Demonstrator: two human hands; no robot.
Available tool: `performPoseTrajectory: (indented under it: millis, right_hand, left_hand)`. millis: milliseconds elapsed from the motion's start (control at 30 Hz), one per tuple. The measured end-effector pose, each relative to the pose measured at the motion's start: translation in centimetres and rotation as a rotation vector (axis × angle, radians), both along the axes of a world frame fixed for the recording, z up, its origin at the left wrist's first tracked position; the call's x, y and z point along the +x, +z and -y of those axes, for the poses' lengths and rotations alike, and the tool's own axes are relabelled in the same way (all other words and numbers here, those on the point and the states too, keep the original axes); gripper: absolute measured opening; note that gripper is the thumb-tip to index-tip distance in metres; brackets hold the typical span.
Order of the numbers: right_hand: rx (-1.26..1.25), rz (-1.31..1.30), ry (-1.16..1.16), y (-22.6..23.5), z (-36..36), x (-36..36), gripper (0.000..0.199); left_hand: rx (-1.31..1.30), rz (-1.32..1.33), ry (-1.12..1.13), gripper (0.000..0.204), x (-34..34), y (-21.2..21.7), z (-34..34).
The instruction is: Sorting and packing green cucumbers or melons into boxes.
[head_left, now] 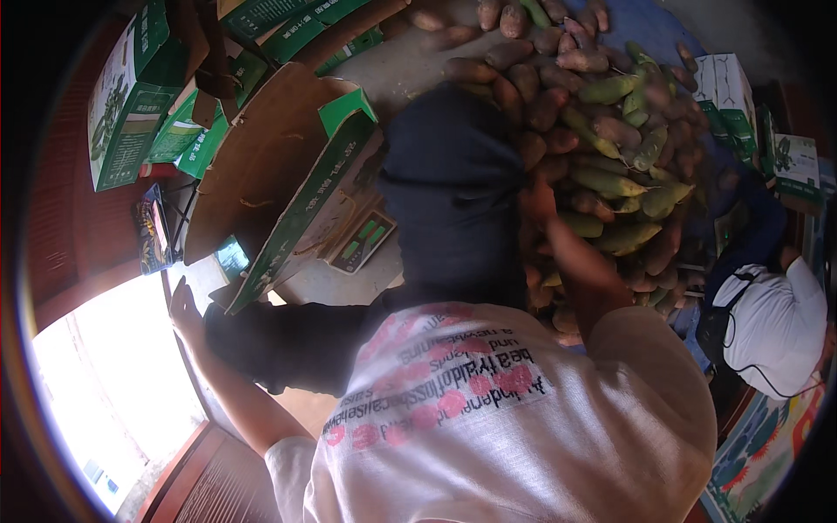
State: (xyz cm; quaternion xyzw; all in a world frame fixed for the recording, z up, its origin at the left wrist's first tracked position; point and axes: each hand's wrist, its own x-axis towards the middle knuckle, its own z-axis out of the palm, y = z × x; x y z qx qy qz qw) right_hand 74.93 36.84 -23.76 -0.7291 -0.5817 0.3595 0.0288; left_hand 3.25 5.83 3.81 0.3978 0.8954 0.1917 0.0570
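Observation:
My left hand (185,314) is held out at the left with its fingers stretched, beside my dark trouser leg (288,349) and below an open cardboard box (261,148). It holds nothing that I can see. My right hand (539,207) reaches past my knee (453,174) to the edge of a big heap of reddish-brown root vegetables (547,109). Its fingers are dim and partly hidden, so their grip does not show. Long green radishes (610,181) lie mixed into the heap close to that hand.
A digital scale (362,242) with a green display stands beside the open box. Green and white cartons (131,96) are stacked at the far left, with more cartons (728,100) at the right. A co-worker in white (772,322) bends near the heap's right side. Bright light enters at lower left.

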Motion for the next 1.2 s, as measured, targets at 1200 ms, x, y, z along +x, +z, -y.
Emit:
performPoseTrajectory:
  millis: [1200]
  right_hand:
    - [-0.369,-1.418,-0.784,7.9,-1.8,-1.4,0.055]
  left_hand:
    - [0.386,0.064,0.155,0.027,3.9,2.5,-3.3]
